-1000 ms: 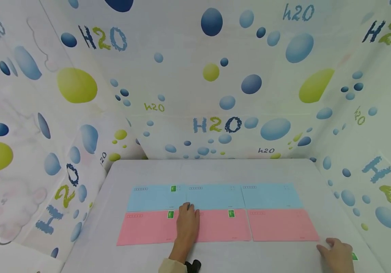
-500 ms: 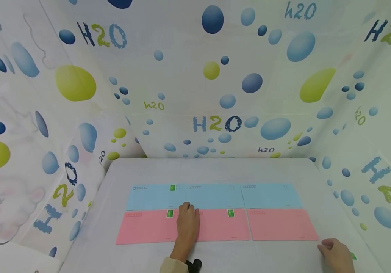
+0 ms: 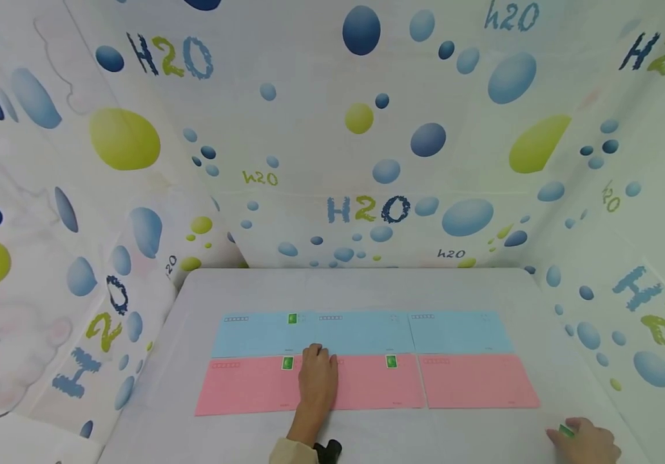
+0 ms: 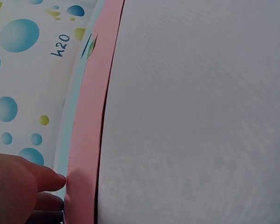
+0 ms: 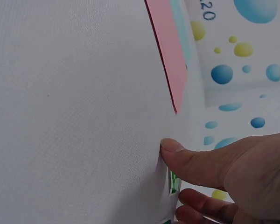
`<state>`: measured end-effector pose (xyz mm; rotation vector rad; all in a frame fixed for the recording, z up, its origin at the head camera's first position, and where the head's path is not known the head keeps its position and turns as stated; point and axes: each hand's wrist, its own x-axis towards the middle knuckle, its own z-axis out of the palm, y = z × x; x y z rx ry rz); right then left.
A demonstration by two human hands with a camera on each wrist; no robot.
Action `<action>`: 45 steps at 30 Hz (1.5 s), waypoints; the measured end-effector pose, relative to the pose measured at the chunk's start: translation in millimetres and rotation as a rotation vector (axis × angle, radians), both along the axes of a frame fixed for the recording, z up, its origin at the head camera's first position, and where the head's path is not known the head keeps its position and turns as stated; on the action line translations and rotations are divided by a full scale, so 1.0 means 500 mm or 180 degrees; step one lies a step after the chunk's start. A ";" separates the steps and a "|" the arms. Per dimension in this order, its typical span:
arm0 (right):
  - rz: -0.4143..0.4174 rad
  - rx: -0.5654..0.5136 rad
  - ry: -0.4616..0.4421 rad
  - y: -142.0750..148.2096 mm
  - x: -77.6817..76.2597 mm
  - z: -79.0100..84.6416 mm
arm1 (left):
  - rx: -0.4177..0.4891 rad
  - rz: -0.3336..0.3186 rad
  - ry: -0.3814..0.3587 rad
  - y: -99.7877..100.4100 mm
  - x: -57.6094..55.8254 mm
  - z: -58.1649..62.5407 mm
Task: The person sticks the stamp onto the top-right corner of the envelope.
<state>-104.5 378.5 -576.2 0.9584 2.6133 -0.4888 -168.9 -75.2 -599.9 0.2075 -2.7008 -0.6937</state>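
In the head view, my left hand rests on the envelopes near the seam between the left and middle ones. Its fingertips touch the edge between a blue envelope and a pink envelope. Near the table's right front, my right hand has its thumb and fingers apart around a small green stamp. The right wrist view shows the stamp low at the tabletop, between thumb and fingers. Part of another green piece appears at that view's bottom edge.
Blue envelopes form the back row, pink ones the front. Green stamps sit on the left blue envelope, the left pink envelope and the middle pink one. Patterned curtains surround the white table.
My right hand has shifted right and toward the table's front, its thumb and fingers spreading. A stamp now shows between them; the one right of the hand is hidden. My left hand stays put.
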 end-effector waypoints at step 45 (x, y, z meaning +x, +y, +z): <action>0.0064 -0.0722 0.0827 -0.048 -0.029 0.040 | 0.0014 0.0024 -0.0073 -0.003 0.003 0.007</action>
